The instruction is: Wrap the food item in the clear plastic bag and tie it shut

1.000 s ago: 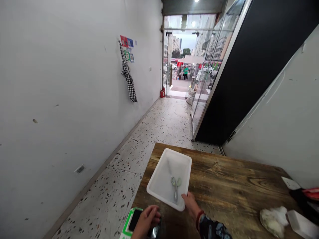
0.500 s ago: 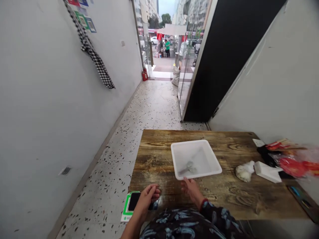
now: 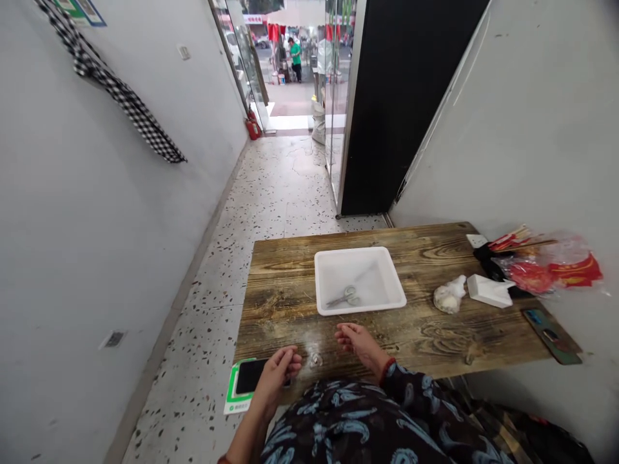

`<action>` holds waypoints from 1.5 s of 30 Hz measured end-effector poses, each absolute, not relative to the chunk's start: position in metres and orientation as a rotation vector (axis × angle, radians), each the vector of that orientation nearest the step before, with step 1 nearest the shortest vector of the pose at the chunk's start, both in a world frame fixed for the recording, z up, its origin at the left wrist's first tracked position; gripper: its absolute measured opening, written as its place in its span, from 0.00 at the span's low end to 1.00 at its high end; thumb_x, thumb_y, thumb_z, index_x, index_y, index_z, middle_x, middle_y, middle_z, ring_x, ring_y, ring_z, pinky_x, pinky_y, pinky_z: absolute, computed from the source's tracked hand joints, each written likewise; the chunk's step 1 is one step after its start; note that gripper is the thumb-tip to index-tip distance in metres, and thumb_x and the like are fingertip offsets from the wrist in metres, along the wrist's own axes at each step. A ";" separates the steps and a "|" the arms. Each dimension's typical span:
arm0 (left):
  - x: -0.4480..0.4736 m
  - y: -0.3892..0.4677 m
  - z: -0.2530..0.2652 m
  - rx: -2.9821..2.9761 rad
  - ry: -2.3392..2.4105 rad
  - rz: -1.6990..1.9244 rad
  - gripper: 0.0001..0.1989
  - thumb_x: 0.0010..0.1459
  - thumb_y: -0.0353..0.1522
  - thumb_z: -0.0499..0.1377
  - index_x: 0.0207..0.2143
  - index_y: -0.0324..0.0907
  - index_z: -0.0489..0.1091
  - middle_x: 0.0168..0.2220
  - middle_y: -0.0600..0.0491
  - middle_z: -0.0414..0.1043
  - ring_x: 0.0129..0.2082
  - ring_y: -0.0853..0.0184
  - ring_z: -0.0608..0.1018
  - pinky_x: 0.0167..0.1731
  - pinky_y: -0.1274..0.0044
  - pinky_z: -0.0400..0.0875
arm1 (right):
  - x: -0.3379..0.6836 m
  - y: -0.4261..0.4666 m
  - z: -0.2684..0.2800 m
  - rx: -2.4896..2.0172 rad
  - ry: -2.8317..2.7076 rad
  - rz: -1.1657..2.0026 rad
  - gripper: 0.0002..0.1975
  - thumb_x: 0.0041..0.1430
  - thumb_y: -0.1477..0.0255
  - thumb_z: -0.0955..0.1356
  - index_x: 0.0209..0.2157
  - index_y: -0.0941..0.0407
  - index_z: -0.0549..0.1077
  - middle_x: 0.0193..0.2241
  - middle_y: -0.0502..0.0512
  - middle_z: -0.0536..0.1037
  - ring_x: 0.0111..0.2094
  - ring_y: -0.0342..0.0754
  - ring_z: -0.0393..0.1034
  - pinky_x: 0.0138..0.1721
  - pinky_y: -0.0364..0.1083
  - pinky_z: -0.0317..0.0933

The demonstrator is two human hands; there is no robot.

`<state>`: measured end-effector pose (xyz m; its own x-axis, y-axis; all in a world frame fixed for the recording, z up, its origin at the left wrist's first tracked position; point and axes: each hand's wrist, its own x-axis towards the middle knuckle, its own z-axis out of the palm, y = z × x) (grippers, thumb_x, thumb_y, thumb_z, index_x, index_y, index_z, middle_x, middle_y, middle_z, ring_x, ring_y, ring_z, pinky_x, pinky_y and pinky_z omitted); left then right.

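My left hand (image 3: pixel 283 364) hangs over the near left edge of the table, its fingers loosely curled in and nothing visible in them. Beneath it lies a black phone (image 3: pixel 251 375) on a green-and-white card (image 3: pixel 231 386). A little short of the white plastic tray (image 3: pixel 360 312) is my right hand (image 3: pixel 356 341), apart from the rim, with its thumb against curled fingers and no held thing showing. Inside the tray lies a pair of scissors (image 3: pixel 345 298) with pale handles.
On the right of the wooden table (image 3: pixel 285 309) are a knotted plastic bag (image 3: pixel 449 296), a white tissue box (image 3: pixel 488 291), red packaging (image 3: pixel 536 274) and another phone (image 3: pixel 551 335). A wall stands on each side. A glass door (image 3: pixel 333 116) opens onto the street, where a person (image 3: pixel 295 59) stands.
My right hand has come away from the tray's near rim and its fingers have drawn in. My left hand stays over the phone. The view has tilted down and turned right.
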<state>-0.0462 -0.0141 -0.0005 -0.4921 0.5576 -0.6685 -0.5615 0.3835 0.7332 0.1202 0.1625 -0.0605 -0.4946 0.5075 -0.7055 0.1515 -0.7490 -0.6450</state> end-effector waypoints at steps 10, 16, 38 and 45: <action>0.031 0.046 0.002 -0.039 1.627 1.313 0.28 0.38 0.49 0.68 0.36 0.38 0.73 0.27 0.52 0.76 0.25 0.70 0.75 0.30 0.77 0.68 | 0.243 0.256 -0.082 -1.570 -0.849 1.947 0.18 0.46 0.59 0.71 0.36 0.56 0.71 0.30 0.52 0.77 0.27 0.43 0.70 0.24 0.40 0.60; 0.078 0.074 0.009 -0.017 1.627 1.311 0.30 0.35 0.51 0.69 0.35 0.39 0.74 0.27 0.52 0.77 0.25 0.69 0.76 0.29 0.76 0.68 | 0.269 0.304 -0.085 -1.558 -0.918 1.743 0.23 0.42 0.61 0.71 0.41 0.55 0.70 0.37 0.53 0.78 0.37 0.47 0.71 0.32 0.42 0.63; 0.150 0.052 0.023 -0.241 1.739 1.491 0.27 0.38 0.50 0.67 0.35 0.39 0.72 0.27 0.54 0.75 0.24 0.72 0.74 0.28 0.78 0.66 | 0.257 0.311 -0.125 -1.368 -1.267 2.277 0.34 0.44 0.54 0.71 0.52 0.53 0.65 0.33 0.52 0.79 0.26 0.45 0.71 0.24 0.42 0.60; 0.161 0.026 0.025 -0.348 1.734 1.603 0.28 0.36 0.52 0.67 0.33 0.41 0.71 0.24 0.56 0.74 0.22 0.73 0.73 0.26 0.79 0.65 | 0.243 0.299 -0.131 -1.381 -1.301 2.260 0.32 0.37 0.52 0.73 0.42 0.56 0.69 0.26 0.50 0.79 0.24 0.46 0.71 0.21 0.42 0.60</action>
<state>0.1613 0.0261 0.0252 -0.6918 0.2768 -0.6669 -0.6431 0.1837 0.7434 0.2427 0.2988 -0.1315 -0.5479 0.5542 -0.6266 0.2636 -0.5965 -0.7581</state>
